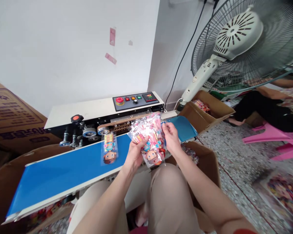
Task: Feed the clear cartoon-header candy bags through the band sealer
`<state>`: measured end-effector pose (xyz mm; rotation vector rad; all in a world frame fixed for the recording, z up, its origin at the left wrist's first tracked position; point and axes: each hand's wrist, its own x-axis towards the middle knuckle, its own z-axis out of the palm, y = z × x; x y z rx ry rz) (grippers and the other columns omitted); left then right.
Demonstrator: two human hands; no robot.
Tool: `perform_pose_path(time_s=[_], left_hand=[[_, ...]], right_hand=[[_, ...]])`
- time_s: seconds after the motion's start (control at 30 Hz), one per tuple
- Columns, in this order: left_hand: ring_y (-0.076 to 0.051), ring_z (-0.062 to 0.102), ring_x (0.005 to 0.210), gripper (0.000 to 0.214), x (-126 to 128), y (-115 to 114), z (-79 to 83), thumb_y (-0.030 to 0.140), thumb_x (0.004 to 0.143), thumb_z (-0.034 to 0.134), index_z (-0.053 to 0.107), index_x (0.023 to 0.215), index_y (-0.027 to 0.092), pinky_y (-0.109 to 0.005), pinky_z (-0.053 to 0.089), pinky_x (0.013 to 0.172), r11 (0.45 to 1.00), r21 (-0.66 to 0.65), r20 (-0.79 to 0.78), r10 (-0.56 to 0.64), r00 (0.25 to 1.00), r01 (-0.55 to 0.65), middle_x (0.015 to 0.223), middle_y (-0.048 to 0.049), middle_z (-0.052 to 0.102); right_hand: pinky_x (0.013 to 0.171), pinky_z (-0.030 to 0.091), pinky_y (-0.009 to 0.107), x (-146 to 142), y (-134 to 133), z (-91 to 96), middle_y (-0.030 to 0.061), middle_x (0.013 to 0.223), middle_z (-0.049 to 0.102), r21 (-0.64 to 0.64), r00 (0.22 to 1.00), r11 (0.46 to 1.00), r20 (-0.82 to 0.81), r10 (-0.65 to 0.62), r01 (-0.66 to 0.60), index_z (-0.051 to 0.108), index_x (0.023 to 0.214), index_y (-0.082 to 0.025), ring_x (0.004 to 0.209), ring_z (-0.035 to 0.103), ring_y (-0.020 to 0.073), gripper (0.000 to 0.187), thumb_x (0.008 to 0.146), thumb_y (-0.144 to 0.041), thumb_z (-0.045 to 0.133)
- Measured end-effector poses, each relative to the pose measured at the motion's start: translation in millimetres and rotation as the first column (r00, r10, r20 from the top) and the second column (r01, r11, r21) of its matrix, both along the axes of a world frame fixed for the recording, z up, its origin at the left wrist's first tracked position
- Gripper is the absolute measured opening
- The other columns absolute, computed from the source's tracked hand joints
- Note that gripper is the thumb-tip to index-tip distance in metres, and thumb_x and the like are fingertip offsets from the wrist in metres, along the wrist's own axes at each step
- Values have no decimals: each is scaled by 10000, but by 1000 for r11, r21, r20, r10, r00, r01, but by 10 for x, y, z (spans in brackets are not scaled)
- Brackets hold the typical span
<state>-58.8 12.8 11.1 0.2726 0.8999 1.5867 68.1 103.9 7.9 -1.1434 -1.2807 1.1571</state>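
Note:
My left hand (136,152) grips a fanned bunch of clear plastic packets (151,155) above my lap, thumb across the front. The packets are printed with a cartoon face and bright lettering, with colourful sticks inside. My right hand (171,135) is closed, fingers pinched at the right edge of the bunch; its fingertips are partly hidden there. A single similar packet (109,148) lies on the blue conveyor belt (73,170), just left of my left hand. Behind the belt stands a sealing machine (92,110) with rollers and a brown drive band.
A control panel (136,100) with a red stop button tops the machine. A running fan (236,35) stands at upper right. Open cardboard boxes (207,162) sit below and beside the belt. Another person's leg (261,107) and a pink stool (275,138) are at right.

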Motion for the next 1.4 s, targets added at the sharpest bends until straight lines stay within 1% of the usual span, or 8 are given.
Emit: perform_pose_path(time_s=[0.2,0.47,0.7,0.87,0.93,1.1,1.2,1.4], left_hand=[[-241,711,836,446,85,-15,-23,246,627,841,683,1031,146,-332,564,763,998,53,11,-46,999,45,978,-96,746],[-227,714,776,429,22,-9,-29,237,612,847,688,1000,146,-327,574,732,1000,14,-5,13,1000,-13,939,-86,753],[-226,717,751,420,-29,8,-3,244,594,856,700,969,142,-325,580,706,999,-8,-50,47,998,-47,950,-93,752],[-231,718,741,414,-1,30,-39,239,584,861,703,954,140,-327,583,685,999,-1,-50,44,998,-44,940,-97,753],[-234,718,744,415,2,39,-56,239,582,863,704,951,138,-331,584,687,999,9,-53,50,997,-49,948,-101,751],[-244,717,770,444,17,47,-61,263,560,876,703,950,138,-347,583,718,998,18,-41,60,997,-59,938,-103,752],[-242,715,777,455,42,50,-54,271,567,873,699,967,139,-352,579,733,998,45,-42,45,998,-43,940,-103,750],[-218,710,784,419,89,56,-97,261,577,868,702,945,149,-327,572,737,999,6,-48,54,997,-53,929,-83,751]], right_hand=[[611,374,284,-58,-84,131,-34,637,490,289,937,953,297,-183,95,451,826,-232,571,464,145,292,887,-518,461],[606,354,279,213,239,20,-42,630,453,332,872,872,213,-441,360,445,898,-228,565,449,153,317,907,-541,395],[635,341,276,564,768,-199,29,706,583,143,567,964,786,-247,222,541,949,-179,668,543,198,193,904,-321,418],[679,376,293,339,859,-141,112,839,675,41,424,997,904,-63,61,590,1021,-175,814,621,249,226,922,-319,446],[699,396,297,264,786,-78,111,841,682,68,471,998,880,-65,10,607,1000,-183,834,628,249,232,918,-346,464],[609,464,285,164,354,84,55,786,668,22,904,977,384,185,-210,627,882,-210,664,610,182,419,867,-589,450],[580,469,265,106,136,103,10,710,621,71,933,944,192,303,-321,609,803,-209,604,561,141,361,763,-568,619],[494,415,234,141,89,30,-42,608,527,31,996,996,34,87,-89,530,747,-212,518,473,107,340,753,-535,638]])
